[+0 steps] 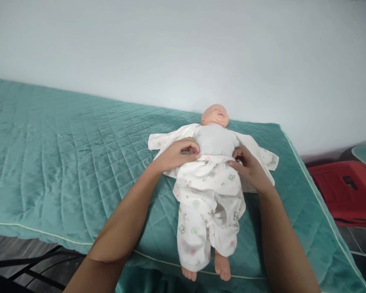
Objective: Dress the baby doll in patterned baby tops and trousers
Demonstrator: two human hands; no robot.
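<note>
A baby doll (215,138) lies on its back, head toward the wall and bare feet toward me. White patterned trousers (210,191) cover its legs up to the waist. My left hand (181,152) pinches the waistband at one side, thumb and fingers together. At the opposite side, my right hand (247,165) has its thumb and fingers closed on the waistband as well. Beneath the doll a white long-sleeved shirt (173,136) is spread out, its sleeves reaching to both sides. The doll's grey-white cloth torso is bare above the trousers.
A green quilted cover (79,162) with pale piping lies under everything. Behind it rises a plain light wall (171,53). On the right, past the cover's edge, is a red object (344,191). Dark metal bars (33,260) show at the lower left.
</note>
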